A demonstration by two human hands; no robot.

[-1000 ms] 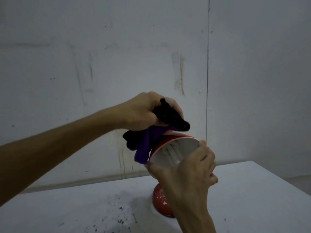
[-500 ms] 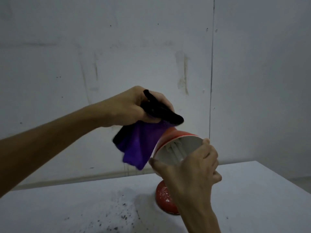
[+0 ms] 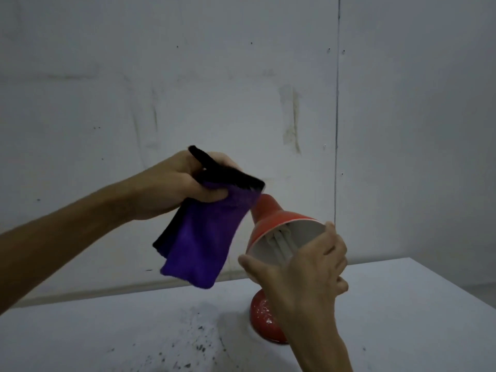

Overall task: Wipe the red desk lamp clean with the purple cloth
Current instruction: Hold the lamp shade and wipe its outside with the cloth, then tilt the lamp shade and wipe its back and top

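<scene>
Red desk lamp [image 3: 271, 218]: base on white table [image 3: 402, 304], shade tilted toward camera, 1 white bulb [image 3: 281, 244] visible inside. Right hand [image 3: 306, 267]: fingers curled round shade rim, gripping it. Purple cloth [image 3: 198, 237]: black-backed, hanging, upper edge near shade's narrow end; contact unclear. Left hand [image 3: 182, 186]: fingers closed, pinching cloth top. Dark specks [image 3: 188, 353] on tabletop.

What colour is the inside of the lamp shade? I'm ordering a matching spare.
White inside the lamp shade, red outside; the head view shows it.

Two hands are showing: one left hand [image 3: 177, 189], one right hand [image 3: 308, 267]. One purple cloth [image 3: 204, 237] is hanging, one red desk lamp [image 3: 273, 218] is standing on one white table [image 3: 402, 318].
</scene>
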